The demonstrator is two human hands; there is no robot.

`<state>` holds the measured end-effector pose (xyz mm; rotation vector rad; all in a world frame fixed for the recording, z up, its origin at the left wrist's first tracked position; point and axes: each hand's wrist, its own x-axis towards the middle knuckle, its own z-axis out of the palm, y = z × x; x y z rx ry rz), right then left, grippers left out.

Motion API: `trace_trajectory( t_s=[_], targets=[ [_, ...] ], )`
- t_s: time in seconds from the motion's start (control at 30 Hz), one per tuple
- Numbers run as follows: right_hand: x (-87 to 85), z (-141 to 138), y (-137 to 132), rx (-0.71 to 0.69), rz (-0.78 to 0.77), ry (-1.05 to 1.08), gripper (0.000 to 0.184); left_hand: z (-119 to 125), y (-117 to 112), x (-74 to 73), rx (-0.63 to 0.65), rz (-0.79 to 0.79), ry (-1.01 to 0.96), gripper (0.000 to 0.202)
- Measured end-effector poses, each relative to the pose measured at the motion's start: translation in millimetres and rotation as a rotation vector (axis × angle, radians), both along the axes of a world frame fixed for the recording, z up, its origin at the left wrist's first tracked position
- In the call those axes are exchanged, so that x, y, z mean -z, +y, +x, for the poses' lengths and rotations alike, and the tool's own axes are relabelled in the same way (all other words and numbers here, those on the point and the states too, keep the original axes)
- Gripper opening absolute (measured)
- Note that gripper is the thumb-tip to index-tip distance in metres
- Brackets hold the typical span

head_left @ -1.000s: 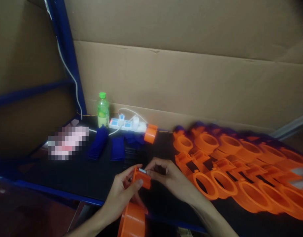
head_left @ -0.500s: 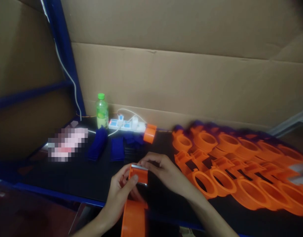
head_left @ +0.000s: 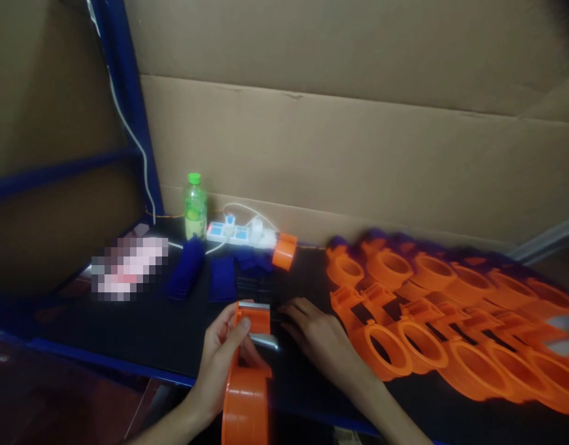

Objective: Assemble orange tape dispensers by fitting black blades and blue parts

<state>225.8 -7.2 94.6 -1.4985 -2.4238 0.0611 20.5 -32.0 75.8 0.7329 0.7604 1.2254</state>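
My left hand (head_left: 222, 358) is closed around an orange tape dispenser (head_left: 245, 402), its thumb pressed on the front. A toothed metal blade (head_left: 254, 305) runs along the dispenser's top edge. Just below the thumb juts a shiny metal strip (head_left: 265, 342); how it joins the dispenser is unclear. To the right of the blade, my right hand (head_left: 315, 327) is low over the black table, apart from the dispenser. Its fingers are bent and drawn together beside dark strips (head_left: 256, 287); anything between the fingertips is too dark to make out.
Rows of orange tape dispensers (head_left: 474, 358) cover the right side. Blue pieces (head_left: 222, 279) lie ahead of my hands. Behind them are a power strip (head_left: 238, 233), a green-capped bottle (head_left: 195, 207) and an orange ring-shaped piece (head_left: 284, 252). A cardboard wall (head_left: 335, 148) closes the back.
My right hand has left the dispenser's blade end and moved down and right to the table. The left hand still holds the dispenser, and more of the metal strip shows.
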Motion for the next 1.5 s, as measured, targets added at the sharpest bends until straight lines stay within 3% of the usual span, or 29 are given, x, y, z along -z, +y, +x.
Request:
trace_trajectory(
  t_s=[0.17,0.43,0.63,0.93,1.3,1.5],
  targets=[
    [-3.3,11,-4,0.03,-0.072,0.096,0.024,-1,-1,-1.0,0.006,-0.001,-0.007,0.045],
    [-35.1,17,-20,0.115,-0.187,0.347,0.025,1,0,-0.3,-0.015,0.044,0.066,0.038],
    [-47.7,-1,-28,-0.015,-0.094,0.425,0.019,5,1,-4.4,0.011,0.072,0.038,0.037],
    [-34.9,-24,-25,-0.128,0.142,0.363,0.021,4,1,1.0,0.065,0.063,0.003,0.042],
    [-27.6,-34,-23,-0.105,0.217,0.465,0.023,3,4,1.3,0.075,0.051,-0.016,0.04],
    [-19.0,-38,-24,-0.139,0.31,0.358,0.022,4,2,-0.1,0.1,0.072,-0.006,0.042]
  ],
)
